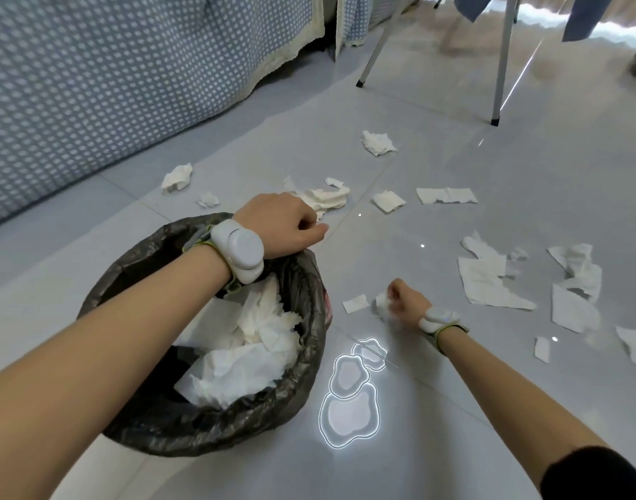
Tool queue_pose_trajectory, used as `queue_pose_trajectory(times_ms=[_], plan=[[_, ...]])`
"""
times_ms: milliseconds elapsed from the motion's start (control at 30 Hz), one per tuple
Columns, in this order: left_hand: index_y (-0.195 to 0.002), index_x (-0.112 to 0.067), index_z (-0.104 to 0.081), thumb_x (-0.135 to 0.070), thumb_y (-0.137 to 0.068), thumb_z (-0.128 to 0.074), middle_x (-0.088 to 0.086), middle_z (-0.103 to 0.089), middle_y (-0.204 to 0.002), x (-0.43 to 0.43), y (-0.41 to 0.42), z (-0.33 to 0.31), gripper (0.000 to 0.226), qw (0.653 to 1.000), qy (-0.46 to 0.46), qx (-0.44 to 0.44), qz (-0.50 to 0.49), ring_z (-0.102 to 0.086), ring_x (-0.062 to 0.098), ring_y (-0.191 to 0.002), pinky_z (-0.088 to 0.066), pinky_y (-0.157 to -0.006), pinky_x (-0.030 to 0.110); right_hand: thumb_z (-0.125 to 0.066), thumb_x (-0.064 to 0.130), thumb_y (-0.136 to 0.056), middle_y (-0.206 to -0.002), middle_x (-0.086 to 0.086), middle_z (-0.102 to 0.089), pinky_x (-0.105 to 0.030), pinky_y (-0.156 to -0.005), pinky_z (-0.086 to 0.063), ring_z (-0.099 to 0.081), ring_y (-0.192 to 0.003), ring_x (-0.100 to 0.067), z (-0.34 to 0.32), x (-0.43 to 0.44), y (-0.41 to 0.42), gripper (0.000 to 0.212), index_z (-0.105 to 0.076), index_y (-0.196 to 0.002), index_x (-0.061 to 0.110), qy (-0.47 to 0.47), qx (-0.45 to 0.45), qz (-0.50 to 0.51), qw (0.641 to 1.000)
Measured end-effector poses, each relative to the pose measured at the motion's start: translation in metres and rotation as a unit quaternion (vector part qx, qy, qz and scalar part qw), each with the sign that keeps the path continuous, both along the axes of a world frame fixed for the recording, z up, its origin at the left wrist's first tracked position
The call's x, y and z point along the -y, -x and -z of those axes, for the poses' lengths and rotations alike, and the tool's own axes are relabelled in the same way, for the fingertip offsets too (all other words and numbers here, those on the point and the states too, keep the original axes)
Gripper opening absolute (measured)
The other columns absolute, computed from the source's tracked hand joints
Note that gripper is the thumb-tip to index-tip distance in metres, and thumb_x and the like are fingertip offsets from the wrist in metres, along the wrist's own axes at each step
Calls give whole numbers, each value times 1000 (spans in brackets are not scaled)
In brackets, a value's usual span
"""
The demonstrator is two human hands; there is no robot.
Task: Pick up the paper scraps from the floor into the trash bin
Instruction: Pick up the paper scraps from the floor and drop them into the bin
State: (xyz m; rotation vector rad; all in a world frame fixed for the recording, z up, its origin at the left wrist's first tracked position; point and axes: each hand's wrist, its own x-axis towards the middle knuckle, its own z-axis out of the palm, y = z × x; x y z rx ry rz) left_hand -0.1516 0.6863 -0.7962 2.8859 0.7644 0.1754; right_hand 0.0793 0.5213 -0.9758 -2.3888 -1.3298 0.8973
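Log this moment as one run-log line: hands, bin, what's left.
left hand: gripping trash bin rim | right hand: closed on paper scrap | bin: part-filled | floor: many scraps left

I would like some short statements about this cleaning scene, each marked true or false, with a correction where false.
1. The round trash bin lined with a dark plastic bag is empty. False: white crumpled paper lies in it.
2. The right hand is closed on a crumpled white paper scrap. True.
3. The left hand is at the bin's far rim. True.
4. The grey tiled floor has no scraps left. False: many remain.
5. Both wrists are bare. False: each carries a white wrist device.
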Motion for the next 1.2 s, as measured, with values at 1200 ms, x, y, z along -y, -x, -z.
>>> queue_pose_trajectory(times_ms=[1200], plan=[[-52, -17, -29, -44, -95, -34, 1, -34, -49, 11, 9, -9, 51, 995, 46, -82, 27, -32, 19, -48, -25, -50, 28, -35, 8, -94, -60, -6, -55, -12, -33, -26, -42, -39, -11, -9, 34, 16, 24, -58, -84, 9, -199, -350, 459, 792]])
